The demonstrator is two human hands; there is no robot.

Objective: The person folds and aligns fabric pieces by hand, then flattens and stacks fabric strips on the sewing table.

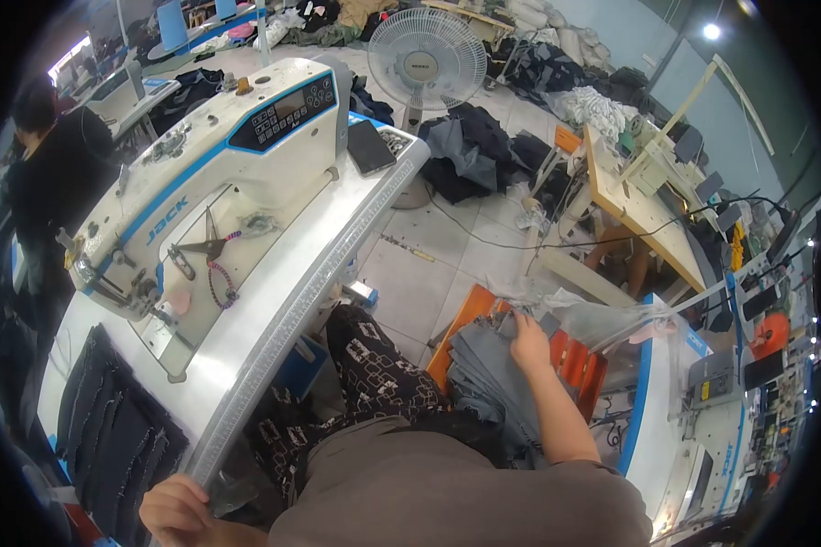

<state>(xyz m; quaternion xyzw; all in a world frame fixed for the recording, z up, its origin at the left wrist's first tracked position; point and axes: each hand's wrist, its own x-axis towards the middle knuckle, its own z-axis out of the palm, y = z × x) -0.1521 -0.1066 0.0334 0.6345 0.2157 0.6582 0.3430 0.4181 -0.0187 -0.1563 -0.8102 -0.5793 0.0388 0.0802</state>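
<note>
My right hand is closed on the upper edge of a stack of grey fabric pieces. The stack lies fanned out on an orange slatted wooden bench at my right side. At the lower left, my left hand is curled by the front edge of the sewing table; whatever is in its fingers, if anything, is hidden. Just beyond that hand, dark cut fabric pieces with frayed edges lie overlapped on the table. A white Jack sewing machine stands behind them.
Thread snips, a beaded cord and a phone lie on the sewing table. A standing fan and dark fabric heaps are ahead. Another machine table is at right. A person sits at left.
</note>
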